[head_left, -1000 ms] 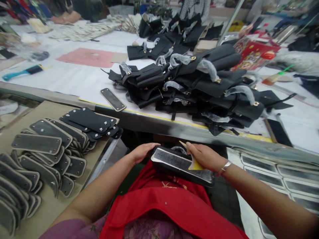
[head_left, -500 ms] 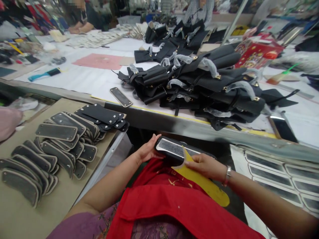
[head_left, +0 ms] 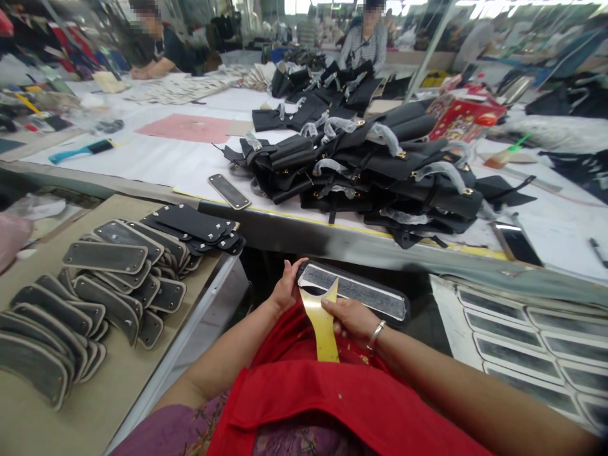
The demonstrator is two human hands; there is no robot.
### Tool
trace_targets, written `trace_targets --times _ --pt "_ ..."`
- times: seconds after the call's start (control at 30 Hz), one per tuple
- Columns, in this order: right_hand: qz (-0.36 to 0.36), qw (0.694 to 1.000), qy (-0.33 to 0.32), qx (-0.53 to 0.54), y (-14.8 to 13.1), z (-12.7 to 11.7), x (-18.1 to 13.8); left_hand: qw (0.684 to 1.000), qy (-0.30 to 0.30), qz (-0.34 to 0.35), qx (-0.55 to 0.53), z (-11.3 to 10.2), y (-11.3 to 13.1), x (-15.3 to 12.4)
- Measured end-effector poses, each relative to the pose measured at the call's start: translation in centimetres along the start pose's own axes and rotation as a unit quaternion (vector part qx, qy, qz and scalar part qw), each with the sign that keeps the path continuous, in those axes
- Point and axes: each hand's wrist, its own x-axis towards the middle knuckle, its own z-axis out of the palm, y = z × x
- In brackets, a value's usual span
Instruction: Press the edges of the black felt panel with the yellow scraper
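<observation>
Panel [head_left: 354, 292] in the lap, long black oblong with rounded ends and a grey tacky-looking middle, lying across a red apron [head_left: 332, 392] just below the edge of the work table [head_left: 332, 237]. Left hand [head_left: 286, 288] curled round the near-left end, thumb on top and fingers tucked under, so gripping it by the corner. Right hand [head_left: 350, 318] pinched narrow on a yellow backing strip [head_left: 324, 323], which curls off the panel's left half and hangs down toward the apron, top end touching the grey face.

Handling guess: light, flat, fairly stiff but with some flex along its length, like a board wrapped in leather. Probably fine held by one end, though the far end may droop a bit. Grey centre looks like adhesive, so best kept off fingertips; black border and the short ends look like the safe spots to grab. Strip looks thin, papery and slick, the sort that tears if yanked sideways, so a pinch low near the peel line seems smarter than a grab at the tail.

Around it: fanned stack of similar grey-faced pieces [head_left: 99, 278] on a brown board to the left, one loose piece [head_left: 229, 191] up on the table, big heap of black bags [head_left: 375, 171] with gold hardware behind that, phone [head_left: 515, 239] off to the right. Other people working at the far end.
</observation>
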Motion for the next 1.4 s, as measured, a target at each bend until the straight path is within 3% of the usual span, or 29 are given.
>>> trace_targets --times 0.1,0.17,0.3,0.57,0.77,1.0,1.4 --pt "-0.006 0.991 -0.037 0.131 0.9 1.3 0.3 1.0 0.0 0.006 0.009 -0.3 -0.1 0.0" --pt "0.01 0.977 -0.095 0.188 1.3 1.9 0.4 1.0 -0.013 0.007 -0.006 -0.7 -0.2 0.0" --pt "0.05 0.963 -0.176 0.198 1.9 2.4 1.3 0.999 -0.034 0.006 -0.039 -1.4 -0.5 0.2" --pt "0.017 0.981 -0.076 0.177 2.6 4.2 3.6 0.999 0.007 0.017 0.038 -1.8 -0.4 0.8" --pt "0.048 0.984 -0.081 0.152 2.4 4.0 4.1 0.987 0.045 0.007 0.152 -1.7 0.2 1.3" --pt "0.027 0.978 -0.099 0.183 3.1 3.5 4.9 0.963 0.061 0.005 0.264 -1.3 1.0 1.7" --pt "0.042 0.967 -0.109 0.226 2.0 2.4 5.0 0.95 0.091 0.015 0.298 -0.5 1.0 2.5"
